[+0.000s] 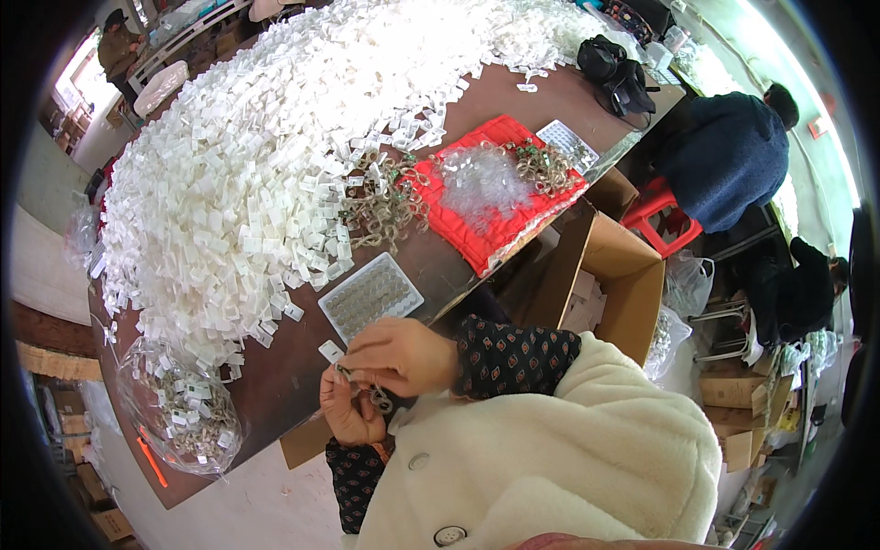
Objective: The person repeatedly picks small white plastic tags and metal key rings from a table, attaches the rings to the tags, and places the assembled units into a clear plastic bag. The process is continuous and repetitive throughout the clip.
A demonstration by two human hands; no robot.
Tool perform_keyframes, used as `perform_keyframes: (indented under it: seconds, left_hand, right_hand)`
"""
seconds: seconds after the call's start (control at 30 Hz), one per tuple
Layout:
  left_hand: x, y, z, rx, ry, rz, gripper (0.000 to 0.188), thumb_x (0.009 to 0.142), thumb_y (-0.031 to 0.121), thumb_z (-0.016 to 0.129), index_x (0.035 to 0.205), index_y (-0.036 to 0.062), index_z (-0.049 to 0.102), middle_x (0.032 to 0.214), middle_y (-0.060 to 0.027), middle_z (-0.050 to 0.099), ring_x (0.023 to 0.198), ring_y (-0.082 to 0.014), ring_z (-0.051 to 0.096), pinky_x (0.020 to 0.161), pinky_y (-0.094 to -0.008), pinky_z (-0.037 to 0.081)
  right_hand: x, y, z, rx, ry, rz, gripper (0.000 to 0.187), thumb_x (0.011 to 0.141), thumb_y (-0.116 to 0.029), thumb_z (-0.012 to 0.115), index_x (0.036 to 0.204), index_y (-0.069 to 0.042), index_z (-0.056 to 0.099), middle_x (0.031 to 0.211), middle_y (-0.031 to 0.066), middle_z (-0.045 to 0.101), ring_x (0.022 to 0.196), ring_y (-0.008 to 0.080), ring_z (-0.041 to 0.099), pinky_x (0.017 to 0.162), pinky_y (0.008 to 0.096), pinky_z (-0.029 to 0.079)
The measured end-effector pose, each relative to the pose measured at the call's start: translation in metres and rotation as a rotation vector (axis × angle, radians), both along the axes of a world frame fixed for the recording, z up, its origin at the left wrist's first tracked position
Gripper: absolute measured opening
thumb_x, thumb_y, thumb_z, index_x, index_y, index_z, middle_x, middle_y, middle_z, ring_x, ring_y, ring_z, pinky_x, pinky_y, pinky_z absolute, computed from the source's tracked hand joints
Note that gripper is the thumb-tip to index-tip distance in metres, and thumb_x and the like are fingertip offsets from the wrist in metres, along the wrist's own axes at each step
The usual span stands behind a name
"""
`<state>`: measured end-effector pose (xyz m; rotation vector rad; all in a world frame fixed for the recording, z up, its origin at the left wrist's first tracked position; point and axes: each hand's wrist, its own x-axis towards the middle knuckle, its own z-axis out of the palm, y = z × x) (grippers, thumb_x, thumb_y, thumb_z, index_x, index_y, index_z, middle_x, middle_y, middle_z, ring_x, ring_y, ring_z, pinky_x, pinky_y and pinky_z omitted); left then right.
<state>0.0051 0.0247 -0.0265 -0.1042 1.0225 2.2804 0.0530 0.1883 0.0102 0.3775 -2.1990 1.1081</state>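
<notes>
My left hand point(346, 410) and my right hand point(403, 356) are close together in front of my chest, at the table's near edge. Both are closed, their fingers pinching a small looped cord trinket point(380, 398). A white tag point(331, 351) sticks out at the fingertips and seems to belong to it. The fingers partly hide the trinket. Just beyond my hands lies a white plastic tray point(414, 298) with rows of small round greyish pieces. Past it is a tangle of beige loops with green bits point(385, 206).
A huge heap of white tags point(229, 202) covers much of the brown table point(291, 353). A red cloth point(463, 240) carries clear plastic bags point(481, 183). A filled clear bag point(188, 412) sits at left. An open cardboard box point(632, 275) stands at right, near a seated person point(729, 156).
</notes>
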Motion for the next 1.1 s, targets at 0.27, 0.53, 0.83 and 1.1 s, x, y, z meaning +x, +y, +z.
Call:
perform_keyframes:
  seconds: [0.27,0.53,0.83,1.1]
  left_hand:
    - [-0.003,-0.003,0.0,0.176,-0.007,-0.154,0.015,0.096,0.018,0.062,0.1,0.0043,0.058,0.09,-0.0099,0.066,0.048,-0.0066,0.047,0.036,-0.0159,0.028]
    - [0.0,-0.009,-0.007,-0.044,0.165,-0.21,0.019,0.092,0.014,0.06,0.107,0.0017,0.058,0.102,-0.0122,0.065,0.075,-0.0101,0.06,0.047,-0.0167,0.041]
    - [-0.003,-0.013,0.004,0.38,-0.158,-0.223,0.035,0.098,0.026,0.062,0.124,0.0043,0.055,0.107,-0.007,0.064,0.086,-0.0118,0.063,0.057,-0.0168,0.045]
    - [0.005,-0.001,0.01,0.369,-0.158,-0.165,0.034,0.101,0.022,0.055,0.131,0.0052,0.053,0.12,-0.0071,0.061,0.106,-0.0161,0.06,0.088,-0.0342,0.053]
  right_hand:
    - [0.001,-0.004,0.001,-0.776,-0.513,0.006,0.025,0.089,-0.016,0.07,0.106,0.001,0.068,0.093,0.0111,0.07,0.085,0.0217,0.068,0.075,0.0336,0.054]
    - [-0.001,-0.003,0.007,-0.851,-0.576,0.008,0.01,0.087,-0.008,0.071,0.094,-0.001,0.069,0.082,0.0036,0.068,0.078,0.0072,0.063,0.07,0.0263,0.053]
    - [-0.004,-0.003,0.006,-0.399,-0.18,0.193,0.023,0.078,0.009,0.07,0.1,0.0,0.07,0.104,0.013,0.068,0.096,0.0243,0.067,0.084,0.033,0.053]
    - [-0.008,-0.009,-0.001,-0.363,-0.088,0.173,0.023,0.074,0.013,0.068,0.094,0.001,0.07,0.105,0.0128,0.067,0.097,0.0238,0.066,0.082,0.0316,0.053]
